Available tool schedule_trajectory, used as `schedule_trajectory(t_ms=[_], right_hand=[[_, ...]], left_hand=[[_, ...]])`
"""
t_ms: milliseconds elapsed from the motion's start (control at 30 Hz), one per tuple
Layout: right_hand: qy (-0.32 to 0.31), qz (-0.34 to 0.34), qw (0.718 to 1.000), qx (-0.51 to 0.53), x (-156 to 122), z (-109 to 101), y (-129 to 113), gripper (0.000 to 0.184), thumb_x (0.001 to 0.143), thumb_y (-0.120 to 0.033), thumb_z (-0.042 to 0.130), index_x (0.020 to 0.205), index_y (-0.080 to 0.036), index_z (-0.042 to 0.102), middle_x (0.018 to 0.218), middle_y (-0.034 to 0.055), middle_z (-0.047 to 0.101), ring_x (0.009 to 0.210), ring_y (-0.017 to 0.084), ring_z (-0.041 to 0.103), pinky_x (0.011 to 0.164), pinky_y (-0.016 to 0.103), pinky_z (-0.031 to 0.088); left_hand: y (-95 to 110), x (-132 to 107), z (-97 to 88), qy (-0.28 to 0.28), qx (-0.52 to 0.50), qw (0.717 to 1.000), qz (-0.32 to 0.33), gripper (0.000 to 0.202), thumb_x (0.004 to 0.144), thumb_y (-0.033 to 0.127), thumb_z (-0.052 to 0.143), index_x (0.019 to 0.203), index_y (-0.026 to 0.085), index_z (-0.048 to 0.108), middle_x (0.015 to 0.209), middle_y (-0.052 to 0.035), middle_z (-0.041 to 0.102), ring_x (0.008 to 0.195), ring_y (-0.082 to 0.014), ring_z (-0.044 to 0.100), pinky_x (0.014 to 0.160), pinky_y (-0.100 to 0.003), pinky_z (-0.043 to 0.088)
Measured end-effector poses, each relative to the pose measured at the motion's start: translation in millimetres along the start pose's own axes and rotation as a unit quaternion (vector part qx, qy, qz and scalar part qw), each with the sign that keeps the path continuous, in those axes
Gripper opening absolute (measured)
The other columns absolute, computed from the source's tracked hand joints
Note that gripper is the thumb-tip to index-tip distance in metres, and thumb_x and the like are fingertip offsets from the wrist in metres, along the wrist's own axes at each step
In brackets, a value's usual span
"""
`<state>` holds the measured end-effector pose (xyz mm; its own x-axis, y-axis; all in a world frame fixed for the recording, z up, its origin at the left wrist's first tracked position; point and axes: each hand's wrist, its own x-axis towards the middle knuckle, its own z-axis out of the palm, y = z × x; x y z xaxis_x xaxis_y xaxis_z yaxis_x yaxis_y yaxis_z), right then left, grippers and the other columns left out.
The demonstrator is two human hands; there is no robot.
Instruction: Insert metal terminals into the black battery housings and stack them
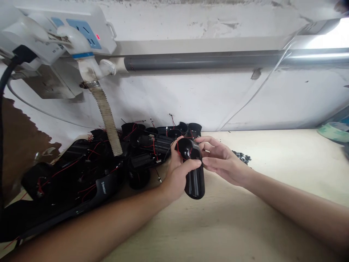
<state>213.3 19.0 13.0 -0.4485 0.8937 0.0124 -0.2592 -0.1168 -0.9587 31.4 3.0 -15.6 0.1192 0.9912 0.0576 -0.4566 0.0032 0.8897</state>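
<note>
A black, glossy plastic housing point(195, 182) with a rounded lower end and a hollow upper end is held over the table. Thin red wires run out of its hollow end. My left hand point(176, 178) wraps it from the left, thumb pressed across its front. At its right edge, my right hand point(225, 162) has its thumb and fingertips closed against the housing; whether a small part lies between them is hidden. Just left of my left hand lies a pile of similar black housings point(141, 160), many with red wires and small connectors.
Small dark parts point(241, 157) lie in a heap behind my right wrist. A ribbed hose point(106, 116) hangs down onto the housings at the left. A power strip point(89, 31) and a grey pipe point(201, 62) run along the wall. Green tape point(334, 131) sits at the far right.
</note>
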Motion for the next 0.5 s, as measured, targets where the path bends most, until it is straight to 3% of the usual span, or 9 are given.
schedule_trajectory(t_ms=[167, 267, 400, 500], right_hand=[[-0.006, -0.004, 0.999, -0.035, 1, -2, 2, 0.06, 0.084, -0.032, 0.089, 0.141, -0.037, 0.072, 0.132, 0.0065, 0.068, 0.088, 0.018, 0.062, 0.064, 0.029, 0.049], [-0.025, 0.004, 0.999, -0.037, 2, -5, 2, 0.072, 0.082, -0.034, 0.09, 0.15, -0.035, 0.068, 0.131, 0.0082, 0.071, 0.086, 0.018, 0.064, 0.065, 0.028, 0.052], [-0.066, 0.027, 0.997, -0.029, 2, -7, 2, 0.082, 0.081, -0.034, 0.091, 0.157, -0.036, 0.062, 0.127, 0.0077, 0.074, 0.071, 0.012, 0.059, 0.051, 0.022, 0.043], [-0.078, 0.027, 0.996, -0.025, 2, -8, 4, 0.084, 0.083, -0.034, 0.09, 0.16, -0.035, 0.059, 0.128, 0.0073, 0.074, 0.063, 0.008, 0.051, 0.045, 0.02, 0.036]], left_hand=[[8, -2, 3.1, -0.09, -0.009, 0.995, -0.042, 0.098, 0.078, 0.026, 0.094, 0.155, 0.038, 0.034, 0.14, -0.0059, 0.069, 0.135, -0.0294, 0.066, 0.115, -0.049, 0.051], [15, -3, 6.5, -0.115, 0.018, 0.992, -0.04, 0.105, 0.077, 0.021, 0.092, 0.157, 0.036, 0.026, 0.14, -0.0083, 0.069, 0.137, -0.0308, 0.066, 0.117, -0.052, 0.05], [19, -4, 9.3, -0.117, 0.05, 0.99, -0.064, 0.113, 0.071, 0.016, 0.085, 0.16, 0.033, 0.018, 0.141, -0.0118, 0.068, 0.137, -0.036, 0.065, 0.114, -0.057, 0.052], [19, -5, 11.0, -0.118, 0.057, 0.989, -0.066, 0.108, 0.067, 0.014, 0.079, 0.157, 0.031, 0.02, 0.136, -0.0123, 0.068, 0.13, -0.0366, 0.069, 0.109, -0.056, 0.055]])
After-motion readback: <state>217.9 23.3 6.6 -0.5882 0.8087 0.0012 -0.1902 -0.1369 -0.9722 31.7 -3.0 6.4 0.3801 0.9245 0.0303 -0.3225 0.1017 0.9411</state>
